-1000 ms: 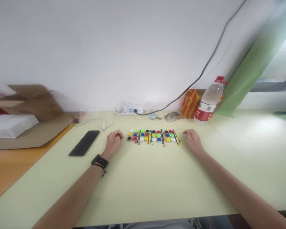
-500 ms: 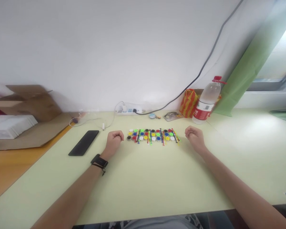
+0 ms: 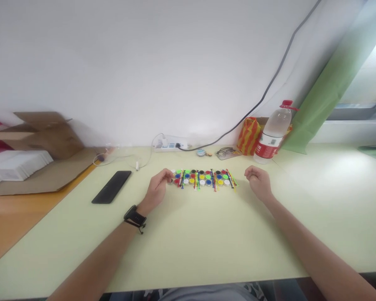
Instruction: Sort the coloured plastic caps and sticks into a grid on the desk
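Small round discs (image 3: 202,182) with white, yellow, blue, red, green and black faces lie in rows on the table. Between groups of them rest thin coloured plastic sticks (image 3: 196,180), several to a bundle. At the row's left end, my left hand (image 3: 158,184) covers part of the outermost discs. Its fingers are bent together, and anything between the tips is hidden. My right hand (image 3: 258,182) rests on the table just past the right end of the row, closed in a loose fist with nothing seen in it. A black watch (image 3: 134,216) is on my left wrist.
Left of my left hand lies a black phone (image 3: 112,187). A cardboard box (image 3: 47,133) with stacked white pieces (image 3: 23,166) stands farther left. Along the wall are a power strip (image 3: 171,144), a round tin (image 3: 201,153), a striped bag (image 3: 248,136) and a large bottle (image 3: 273,133).
My left hand has moved right from beside the row onto its left end, its fist loosening as the fingers reach over the discs. My right hand stays in place, nearly unchanged.
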